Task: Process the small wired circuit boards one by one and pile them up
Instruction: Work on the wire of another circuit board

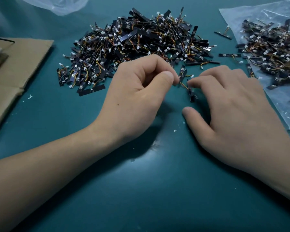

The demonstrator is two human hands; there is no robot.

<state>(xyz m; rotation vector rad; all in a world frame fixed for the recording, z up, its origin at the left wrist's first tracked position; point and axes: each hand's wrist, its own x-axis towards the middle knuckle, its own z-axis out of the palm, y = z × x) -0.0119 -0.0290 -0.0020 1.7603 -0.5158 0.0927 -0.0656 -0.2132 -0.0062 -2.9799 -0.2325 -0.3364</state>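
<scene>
Head view: teal mat [141, 190], board piles [137, 46]; left hand [136, 97] pinch, open right hand [233, 106] fingertips [193, 83] on one board [191, 95].

This is an electronics assembly workshop: a teal-matted table [141, 190] carries a large loose heap of small wired circuit boards [137, 42] towards its far edge, all alike, with white connectors and orange-yellow leads. A second heap [273, 51] lies on a clear plastic bag [233, 15] at the right edge. Flattened cardboard [23, 64] lies at the left edge, and white scraps [175, 130] dot the mat.
</scene>
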